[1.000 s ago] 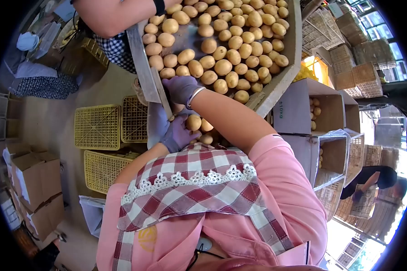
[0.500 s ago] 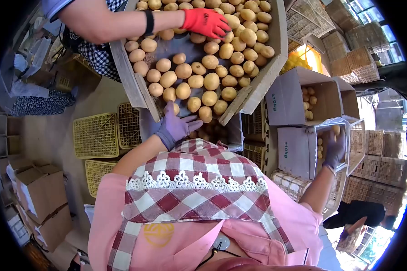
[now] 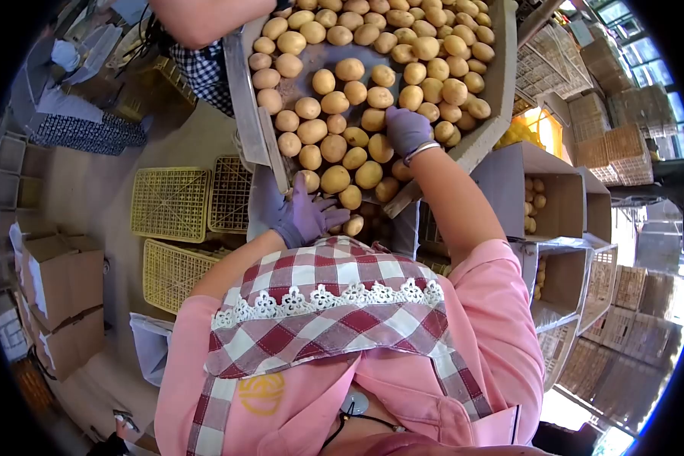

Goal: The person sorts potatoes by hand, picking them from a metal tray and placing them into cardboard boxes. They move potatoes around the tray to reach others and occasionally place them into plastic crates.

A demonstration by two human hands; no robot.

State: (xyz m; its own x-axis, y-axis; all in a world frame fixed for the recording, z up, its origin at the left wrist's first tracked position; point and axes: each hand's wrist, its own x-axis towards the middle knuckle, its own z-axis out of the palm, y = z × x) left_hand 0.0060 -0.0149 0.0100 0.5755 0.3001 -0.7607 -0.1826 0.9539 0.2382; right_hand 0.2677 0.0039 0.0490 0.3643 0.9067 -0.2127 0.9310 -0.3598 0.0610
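Note:
Many yellow potatoes (image 3: 333, 146) lie on a wooden-sided sorting tray (image 3: 260, 129) that narrows towards me. My left hand (image 3: 308, 214), in a purple glove, is at the tray's narrow mouth with its fingers spread and nothing gripped. Close to its fingertips is a single potato (image 3: 353, 225), just below the mouth. My right hand (image 3: 409, 131), also in a purple glove, reaches over the tray's right part and touches potatoes. Its fingers are bent downward and mostly hidden, so any grip is not visible.
Open cardboard boxes (image 3: 558, 277) holding potatoes stand at right. Yellow plastic crates (image 3: 170, 204) sit on the floor at left, near stacked brown cartons (image 3: 68, 277). Across the tray's upper left, a co-worker's arm (image 3: 209, 17) shows.
My right hand has moved from the lower box at right, where a potato was by its fingers, to the tray. The co-worker's red-gloved hand has left the view. The view has shifted.

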